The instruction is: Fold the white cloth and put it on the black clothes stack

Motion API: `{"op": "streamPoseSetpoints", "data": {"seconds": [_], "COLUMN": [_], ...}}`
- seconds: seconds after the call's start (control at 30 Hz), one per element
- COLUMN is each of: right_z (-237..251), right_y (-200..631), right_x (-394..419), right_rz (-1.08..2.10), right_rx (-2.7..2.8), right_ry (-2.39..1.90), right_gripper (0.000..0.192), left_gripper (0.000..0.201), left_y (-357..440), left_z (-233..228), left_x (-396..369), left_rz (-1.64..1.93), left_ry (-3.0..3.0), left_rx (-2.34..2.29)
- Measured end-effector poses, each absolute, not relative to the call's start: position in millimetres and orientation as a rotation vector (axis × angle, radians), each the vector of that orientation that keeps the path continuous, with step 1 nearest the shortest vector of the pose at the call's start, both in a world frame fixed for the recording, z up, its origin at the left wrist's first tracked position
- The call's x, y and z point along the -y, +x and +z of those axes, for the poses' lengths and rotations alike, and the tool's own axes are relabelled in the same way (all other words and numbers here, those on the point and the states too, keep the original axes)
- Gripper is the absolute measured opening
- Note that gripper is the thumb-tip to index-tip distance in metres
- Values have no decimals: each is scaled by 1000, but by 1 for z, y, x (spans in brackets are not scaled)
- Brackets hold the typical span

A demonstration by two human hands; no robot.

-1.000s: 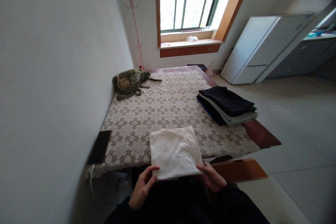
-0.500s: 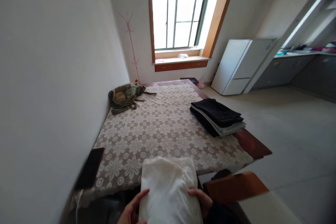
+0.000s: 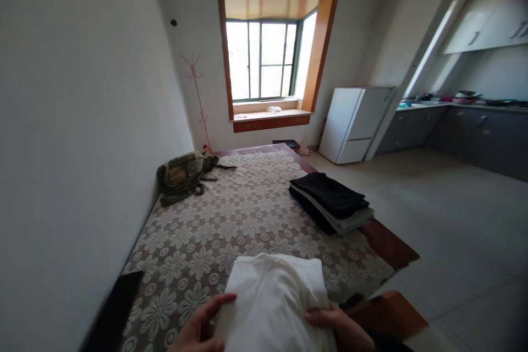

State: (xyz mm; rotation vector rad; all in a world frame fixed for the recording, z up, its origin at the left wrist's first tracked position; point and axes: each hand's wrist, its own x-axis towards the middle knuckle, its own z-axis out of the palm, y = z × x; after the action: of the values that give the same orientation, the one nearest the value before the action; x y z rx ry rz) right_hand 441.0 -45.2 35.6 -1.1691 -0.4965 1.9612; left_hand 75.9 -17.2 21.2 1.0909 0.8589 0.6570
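Observation:
A folded white cloth, its top creased, is held between my two hands at the lower middle of the view. My left hand grips its left edge, thumb on the upper face. On the opposite edge my right hand has its thumb pressed on the cloth; the other fingers are hidden beneath. The cloth is over the near part of a table with a flowered cover. To the right on that cover lies a stack of folded dark and grey clothes.
A green backpack lies at the table's far left. A dark flat object is by the left wall. At lower right is a brown wooden seat. Farther off stand a pink coat rack and a white fridge.
My view has tilted up, showing more of the window and kitchen. Both hands, still holding the white cloth, appear slightly farther right in the picture. The clothes stack stays on the table.

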Motion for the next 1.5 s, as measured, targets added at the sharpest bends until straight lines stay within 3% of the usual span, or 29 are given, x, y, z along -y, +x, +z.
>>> {"op": "streamPoseSetpoints", "data": {"seconds": [0.23,0.4,0.6,0.77,1.0,1.17,1.5], "right_z": [129,190,240,191,95,101,98], "right_y": [437,464,514,574,616,631,640], "right_x": [-36,-128,-240,-265,-240,-242,-221], "right_rz": [1727,1657,1434,1272,1252,1283,1223], "right_rx": [552,617,603,611,327,324,442], "right_ry": [-1097,-993,-855,-770,-927,-934,-1071], "right_gripper": [43,42,47,64,58,54,66], "left_gripper": [63,59,57,54,53,52,50], "left_y": [118,156,152,148,150,149,150], "left_z": [55,29,-9,-17,-16,-14,-14], "left_x": [-128,-199,-219,-222,-221,-219,-219], "left_rz": [502,719,1056,1036,1037,1046,1046], "left_ry": [1261,1223,1047,1035,1017,1015,1018], "left_rx": [-895,-928,-932,-932,-934,-939,-922]}}
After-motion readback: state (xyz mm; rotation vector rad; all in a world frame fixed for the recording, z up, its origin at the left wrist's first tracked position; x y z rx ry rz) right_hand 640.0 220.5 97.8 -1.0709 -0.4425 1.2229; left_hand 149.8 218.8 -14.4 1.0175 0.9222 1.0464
